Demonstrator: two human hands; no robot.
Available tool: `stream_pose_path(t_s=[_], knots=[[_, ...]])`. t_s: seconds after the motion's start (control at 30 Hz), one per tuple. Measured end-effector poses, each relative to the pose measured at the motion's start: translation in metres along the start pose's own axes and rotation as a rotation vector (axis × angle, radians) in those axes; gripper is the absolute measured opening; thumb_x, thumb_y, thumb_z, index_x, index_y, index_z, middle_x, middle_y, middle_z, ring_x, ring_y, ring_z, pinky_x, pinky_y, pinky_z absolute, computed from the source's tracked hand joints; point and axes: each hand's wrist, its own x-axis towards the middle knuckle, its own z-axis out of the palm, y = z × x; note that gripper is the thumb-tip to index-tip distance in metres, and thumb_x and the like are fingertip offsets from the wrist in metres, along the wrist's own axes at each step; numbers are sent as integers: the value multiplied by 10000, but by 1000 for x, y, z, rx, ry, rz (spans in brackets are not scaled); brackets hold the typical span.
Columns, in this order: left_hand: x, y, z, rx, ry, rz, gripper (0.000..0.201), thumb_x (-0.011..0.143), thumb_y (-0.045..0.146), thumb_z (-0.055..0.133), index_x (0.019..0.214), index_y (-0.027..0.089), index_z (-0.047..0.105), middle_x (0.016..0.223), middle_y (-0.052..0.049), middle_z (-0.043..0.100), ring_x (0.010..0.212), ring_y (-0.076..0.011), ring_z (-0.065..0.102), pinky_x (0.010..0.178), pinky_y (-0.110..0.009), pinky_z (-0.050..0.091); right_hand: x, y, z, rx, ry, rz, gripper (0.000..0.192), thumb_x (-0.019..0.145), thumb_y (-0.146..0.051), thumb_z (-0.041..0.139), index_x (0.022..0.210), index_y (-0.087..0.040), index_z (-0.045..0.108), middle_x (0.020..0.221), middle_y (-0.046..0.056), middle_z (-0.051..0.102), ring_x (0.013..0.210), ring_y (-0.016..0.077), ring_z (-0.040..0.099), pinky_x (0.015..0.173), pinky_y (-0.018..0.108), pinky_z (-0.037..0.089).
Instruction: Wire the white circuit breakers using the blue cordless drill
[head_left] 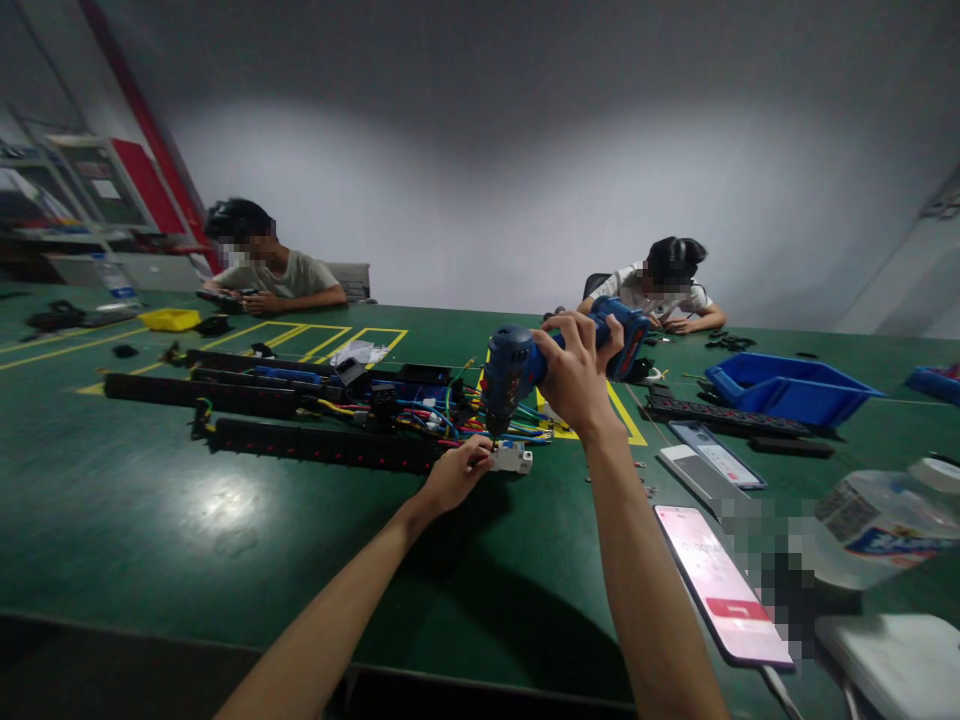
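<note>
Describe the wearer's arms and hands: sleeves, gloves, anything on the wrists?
Both arms are bare from the frame's lower edge up to the hands: no sleeves in view. The left hand and right hand wear no gloves. No watch, band or ring shows on wrists or fingers. No cables or markings.

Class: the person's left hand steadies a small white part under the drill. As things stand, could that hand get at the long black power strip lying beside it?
Probably yes: the left hand rests right beside the near power strip, with bare green table between and nothing blocking.
</note>
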Motion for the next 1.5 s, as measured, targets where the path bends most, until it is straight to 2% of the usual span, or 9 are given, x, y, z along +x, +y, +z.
stream_pose_path(t_s=[0.3, 0.4, 0.57, 0.9, 1.27, 1.5], knots=[[-4, 8, -3, -49, 30, 48, 145, 924, 328, 590, 1015, 258, 678, 1047, -16, 730, 905, -172, 691, 819, -261, 533, -1, 8, 0, 4, -16, -2, 396, 822, -137, 577, 1165, -317, 662, 1237, 52, 590, 1307, 292, 396, 1159, 630, 58], [-3, 7, -3, -45, 24, 28, 135, 922, 325, 590, 996, 259, 682, 1041, -17, 728, 910, -180, 693, 830, -262, 531, 0, 6, -1, 9, -18, 0, 400, 822, -140, 577, 1166, -325, 666, 1229, 49, 593, 1305, 294, 396, 1157, 630, 60], [-1, 3, -1, -28, 24, 8, 147, 919, 316, 592, 1043, 255, 645, 1048, -13, 733, 918, -189, 692, 846, -271, 522, 0, 4, 0, 7, -26, -5, 442, 818, -120, 569, 1195, -332, 657, 1201, 52, 592, 1305, 293, 392, 1163, 624, 47], [-1, -4, 7, 63, 63, 0, 157, 950, 295, 567, 1106, 275, 563, 1147, -2, 717, 996, -187, 678, 779, -262, 501, 1, 2, 0, -43, -36, 3, 373, 801, -102, 553, 1096, -299, 669, 1134, 44, 594, 1250, 284, 412, 1167, 619, 47], [-4, 4, 6, 147, 105, -9, 216, 933, 284, 595, 1149, 288, 583, 1094, 0, 736, 845, -174, 674, 730, -271, 455, -1, 1, 1, -28, -13, 9, 327, 805, -105, 554, 1046, -286, 679, 1109, 50, 584, 1232, 286, 407, 1171, 624, 48], [-1, -2, 7, 129, 99, 6, 228, 939, 299, 589, 1167, 299, 583, 1110, 11, 734, 852, -168, 672, 748, -268, 470, 0, 1, 1, -28, -14, 5, 336, 782, -91, 562, 1040, -275, 673, 1105, 48, 581, 1227, 283, 413, 1186, 613, 31]])
